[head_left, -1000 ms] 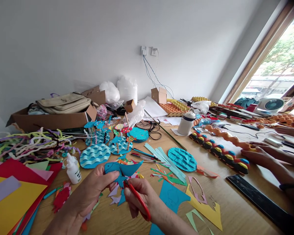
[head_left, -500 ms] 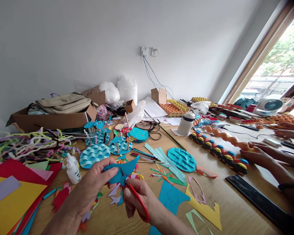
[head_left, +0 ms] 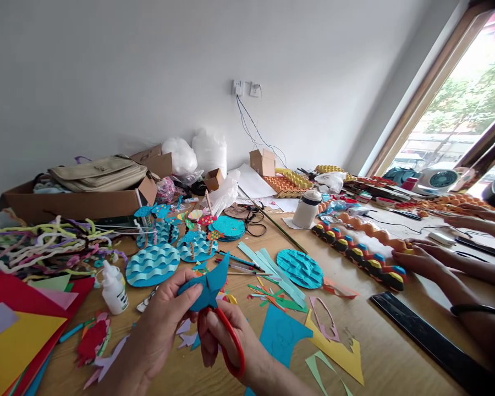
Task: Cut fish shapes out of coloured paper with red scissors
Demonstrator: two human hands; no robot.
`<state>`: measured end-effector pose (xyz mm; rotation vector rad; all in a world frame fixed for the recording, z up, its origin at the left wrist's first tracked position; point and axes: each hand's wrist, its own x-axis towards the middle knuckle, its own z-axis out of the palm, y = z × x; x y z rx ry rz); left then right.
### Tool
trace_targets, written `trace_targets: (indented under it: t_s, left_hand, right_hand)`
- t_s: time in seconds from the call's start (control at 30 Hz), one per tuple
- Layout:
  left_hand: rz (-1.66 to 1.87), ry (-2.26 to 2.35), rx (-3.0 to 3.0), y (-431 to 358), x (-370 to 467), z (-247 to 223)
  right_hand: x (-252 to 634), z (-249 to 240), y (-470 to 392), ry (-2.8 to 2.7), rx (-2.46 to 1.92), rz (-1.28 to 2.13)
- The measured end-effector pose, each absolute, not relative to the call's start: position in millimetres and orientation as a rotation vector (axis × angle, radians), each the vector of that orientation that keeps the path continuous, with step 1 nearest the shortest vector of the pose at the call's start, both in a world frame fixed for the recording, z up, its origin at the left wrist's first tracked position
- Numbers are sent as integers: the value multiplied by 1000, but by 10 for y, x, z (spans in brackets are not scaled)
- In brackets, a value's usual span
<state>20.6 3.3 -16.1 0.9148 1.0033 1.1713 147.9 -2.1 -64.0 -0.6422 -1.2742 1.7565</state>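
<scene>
At the far left, a tangle of fuzzy coloured stems (head_left: pixel 45 242) lies on the wooden desk (head_left: pixel 181 379), and in front of it there is a pile of coloured paper sheets (head_left: pixel 20 344). Behind the stems stands a cardboard box (head_left: pixel 78 206), on which a beige bag (head_left: pixel 101 176) rests. Next come a red paper cut-out (head_left: pixel 91 342) and, behind it, a white glue bottle (head_left: pixel 114 292), which stands upright near a blue oval base (head_left: pixel 152 265) with wavy strips.

In the middle, above the desk, the person's left hand (head_left: pixel 165 313) grips a blue paper piece (head_left: pixel 204 290) between the thumb and the fingers; one pointed part of this piece rises upward. Just beside it, the right hand (head_left: pixel 229 335) is closed around the red handles of the scissors (head_left: pixel 242 360). The blades meet the lower edge of the paper, but they are mostly hidden.

To the right of the hands lie a blue sheet (head_left: pixel 280 335), pale blue strips (head_left: pixel 272 275), a round blue base (head_left: pixel 300 268) and a yellow scrap (head_left: pixel 342 352). Farther right is a painted bumpy strip (head_left: pixel 358 256), and at its end another person's hands (head_left: pixel 424 258) are working.
</scene>
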Motion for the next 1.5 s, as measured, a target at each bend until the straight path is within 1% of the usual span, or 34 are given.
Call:
trace_targets:
  t_s: [0.23, 0.57, 1.0, 1.5]
  left_hand:
    - [1202, 1057, 979, 26, 233, -184]
    - [1155, 1069, 1026, 37, 237, -218]
    - [1139, 1040, 1062, 18, 214, -120]
    - [1053, 1158, 1187, 44, 151, -47]
  right_hand:
    - [1479, -668, -34, -1262, -657, 1735]
    - [1472, -679, -34, -1220, -712, 1723]
    - [1522, -672, -10, -1306, -767, 1727]
    - [1540, -622, 17, -1354, -876, 1754]
